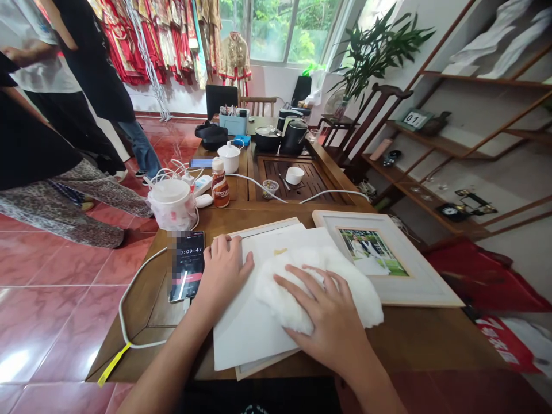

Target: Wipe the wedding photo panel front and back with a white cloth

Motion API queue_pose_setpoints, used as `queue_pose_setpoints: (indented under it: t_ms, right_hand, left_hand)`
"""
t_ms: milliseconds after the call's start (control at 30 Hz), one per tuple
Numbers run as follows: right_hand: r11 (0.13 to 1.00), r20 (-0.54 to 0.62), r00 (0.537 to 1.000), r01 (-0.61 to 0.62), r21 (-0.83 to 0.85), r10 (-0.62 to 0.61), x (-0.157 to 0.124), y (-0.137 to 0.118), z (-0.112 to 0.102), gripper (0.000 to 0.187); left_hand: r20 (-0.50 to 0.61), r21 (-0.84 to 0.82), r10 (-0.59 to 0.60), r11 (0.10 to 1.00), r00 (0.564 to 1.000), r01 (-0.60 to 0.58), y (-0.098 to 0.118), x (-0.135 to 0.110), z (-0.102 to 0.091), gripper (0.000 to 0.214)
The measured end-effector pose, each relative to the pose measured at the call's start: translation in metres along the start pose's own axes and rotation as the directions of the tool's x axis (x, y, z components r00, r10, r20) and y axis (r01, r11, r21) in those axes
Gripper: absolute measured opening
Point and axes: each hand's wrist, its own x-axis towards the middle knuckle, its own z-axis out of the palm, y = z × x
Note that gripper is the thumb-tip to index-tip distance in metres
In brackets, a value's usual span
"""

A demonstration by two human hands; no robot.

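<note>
My right hand [325,313] lies spread over a wad of white fluffy batting [366,293], pressing on it with the fingers apart. Beneath the batting is a white board [241,339], set at an angle over a light wooden frame [254,368]. My left hand [225,270] rests flat on the board's left edge, fingers stretched out and nothing in them. A small tan mark [280,251] shows on the board just above the batting. To the right lies a framed wedding photo [375,251] with a wide pale mat; the batting overlaps its lower left corner.
A phone [187,267] with a running timer lies left of my left hand, a white cable [123,310] looping by it. Behind stand a plastic tub [172,204], a bottle [221,187], a lidded cup [229,156] and a tea tray [319,178]. People stand at left; shelves [457,149] rise at right.
</note>
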Motion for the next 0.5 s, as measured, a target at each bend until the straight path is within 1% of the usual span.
queue_pose_setpoints:
  t_ms: [133,233,333,500]
  right_hand:
    - [1.0,-0.005,1.0,-0.021,-0.009,0.021,0.028,0.004,0.005,0.059]
    - [0.999,-0.001,0.999,-0.033,-0.011,0.033,0.036,0.003,0.005,0.058]
    - [0.999,0.016,0.999,-0.031,0.007,0.031,0.024,0.001,0.002,0.058]
    - [0.999,0.015,0.999,0.035,-0.016,-0.035,-0.017,-0.003,-0.003,0.065]
  left_hand:
    - [0.016,-0.006,-0.001,1.0,1.0,0.001,0.0,-0.003,-0.001,0.029]
    - [0.025,-0.009,-0.005,1.0,1.0,0.005,-0.001,-0.003,0.0,0.029]
    - [0.016,-0.01,-0.026,1.0,1.0,0.026,0.0,-0.002,0.001,0.029]
    - [0.0,-0.013,-0.036,0.999,0.999,0.036,0.001,0.0,0.004,0.03]
